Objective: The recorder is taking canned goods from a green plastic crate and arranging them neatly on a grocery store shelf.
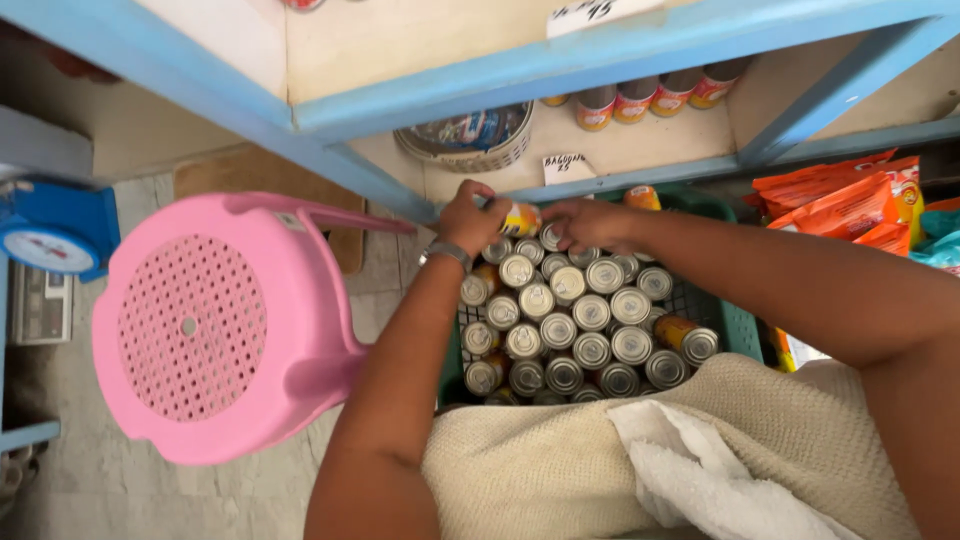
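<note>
A green plastic crate (738,322) below me is packed with several upright tin cans (590,310) showing silver lids. My left hand (465,218), with a watch on the wrist, grips a yellow-and-orange labelled can (521,219) lying on its side at the crate's far edge. My right hand (583,222) reaches in from the right and rests on the cans at the back row, fingers curled down beside the held can. Whether it holds one I cannot tell. A beige cloth (560,460) and a white towel (700,470) lie on my lap.
A pink perforated plastic stool (200,330) stands to the left. A blue-framed shelf (600,55) above holds a wicker basket (470,140) and several small jars (640,100). Orange snack packets (850,200) sit at right. A blue weighing scale (55,235) is at far left.
</note>
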